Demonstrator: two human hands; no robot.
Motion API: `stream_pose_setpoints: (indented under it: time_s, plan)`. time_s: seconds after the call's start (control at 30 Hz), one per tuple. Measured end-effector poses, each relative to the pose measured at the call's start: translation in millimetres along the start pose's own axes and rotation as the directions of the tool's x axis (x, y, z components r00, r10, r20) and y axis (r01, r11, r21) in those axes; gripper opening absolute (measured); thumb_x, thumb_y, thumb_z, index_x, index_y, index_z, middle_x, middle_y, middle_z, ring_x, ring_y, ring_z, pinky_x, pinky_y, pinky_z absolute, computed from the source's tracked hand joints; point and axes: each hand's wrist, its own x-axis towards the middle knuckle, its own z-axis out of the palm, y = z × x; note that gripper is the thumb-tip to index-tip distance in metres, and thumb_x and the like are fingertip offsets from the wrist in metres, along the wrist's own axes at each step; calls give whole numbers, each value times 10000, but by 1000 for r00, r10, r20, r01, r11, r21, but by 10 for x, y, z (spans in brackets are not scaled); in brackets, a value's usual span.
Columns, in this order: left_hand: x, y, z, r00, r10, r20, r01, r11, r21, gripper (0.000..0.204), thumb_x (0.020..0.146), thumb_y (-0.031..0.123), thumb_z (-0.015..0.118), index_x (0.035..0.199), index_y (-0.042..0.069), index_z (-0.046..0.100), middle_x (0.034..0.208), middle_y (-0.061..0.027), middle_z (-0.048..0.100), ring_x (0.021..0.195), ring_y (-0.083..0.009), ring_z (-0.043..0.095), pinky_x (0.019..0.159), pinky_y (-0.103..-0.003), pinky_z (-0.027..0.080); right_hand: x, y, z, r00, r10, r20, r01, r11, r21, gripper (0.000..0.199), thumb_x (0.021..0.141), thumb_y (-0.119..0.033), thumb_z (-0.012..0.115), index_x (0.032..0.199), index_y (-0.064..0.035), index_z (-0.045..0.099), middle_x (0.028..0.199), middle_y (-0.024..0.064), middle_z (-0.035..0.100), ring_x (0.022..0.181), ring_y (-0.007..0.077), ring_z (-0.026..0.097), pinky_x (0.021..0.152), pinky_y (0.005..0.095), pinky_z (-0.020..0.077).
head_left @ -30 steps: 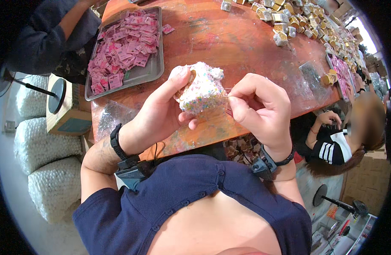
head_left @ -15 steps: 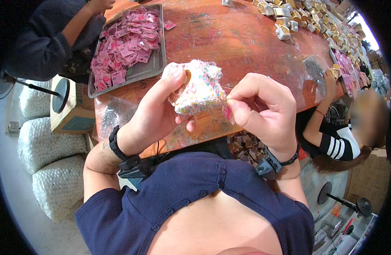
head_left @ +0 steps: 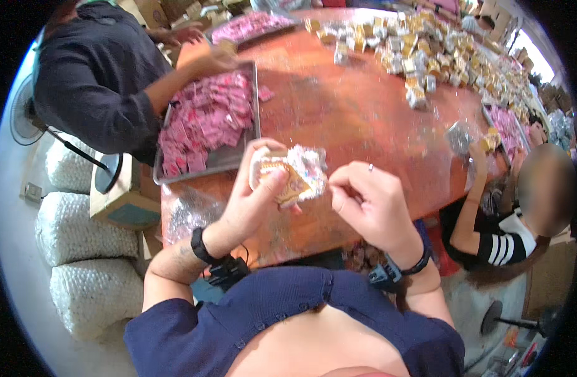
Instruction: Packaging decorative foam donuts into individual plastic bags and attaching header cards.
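While a sec ago our left hand [head_left: 254,201] cupped the pack [head_left: 290,174] from underneath, white speckled wrap up, we've now turned it so its orange-yellow printed face shows, thumb pressed across it. Wrap looks bunched to the pack's 3 o'clock side, so we judge the closing end is now presented to the other hand. Right hand [head_left: 371,204] sits at 3 o'clock of the pack, fingers curled, tips pinched right at the wrap's edge; whether it really grips the film we can't tell. Tray [head_left: 251,94] of pink sachets lies at 11 o'clock, table [head_left: 357,119] beyond
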Motion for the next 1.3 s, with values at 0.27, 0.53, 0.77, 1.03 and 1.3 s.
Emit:
stream_pose_setpoints:
  time_s: [0.27, 0.53, 0.77, 1.03, 1.3]
  plan:
    - [48, 45, -77, 995, -76, -60, 85, 982, 170, 319, 994, 247, 514, 1252, 121, 377, 1085, -66, 536, 914, -149, 607, 610, -307, 556, 68, 221, 115, 993, 118, 30, -122, 954, 274, 90, 830, 45, 615, 917, 25, 625, 774, 69, 602, 675, 95, 586, 575, 233, 451]
    - [54, -55, -291, 967, -225, -121, 243, 956, 166, 343, 986, 367, 518, 1209, 111, 468, 1041, -38, 581, 904, -108, 598, 606, -281, 542, 9, 262, 229, 970, -202, 134, 236, 913, -332, 162, 787, -23, 707, 898, -42, 590, 775, 140, 652, 683, 327, 642, 591, 384, 509]
    - [-24, -130, -479, 931, -366, 5, 359, 915, 187, 392, 973, 412, 528, 1185, 85, 480, 1022, -39, 591, 911, -112, 598, 590, -285, 554, -21, 247, 371, 953, -152, 263, 172, 984, -55, 338, 828, -125, 697, 1119, -50, 541, 802, 185, 658, 739, 350, 663, 613, 413, 520]
    - [-93, 24, -550, 866, -484, 130, 463, 872, 160, 405, 969, 428, 530, 1172, 80, 486, 995, -40, 584, 816, -116, 610, 538, -263, 547, -22, 216, 504, 950, -187, 251, 230, 961, -155, 497, 738, -226, 791, 1147, -95, 542, 699, 105, 612, 637, 287, 639, 564, 350, 495]
    - [-169, -29, -635, 882, -446, 151, 428, 893, 138, 461, 992, 475, 461, 1260, 101, 432, 1065, -34, 562, 858, -97, 595, 630, -264, 540, 8, 164, 601, 952, -132, 276, 227, 908, -352, 750, 748, -417, 737, 1400, -199, 437, 756, 116, 642, 710, 321, 657, 629, 411, 521]
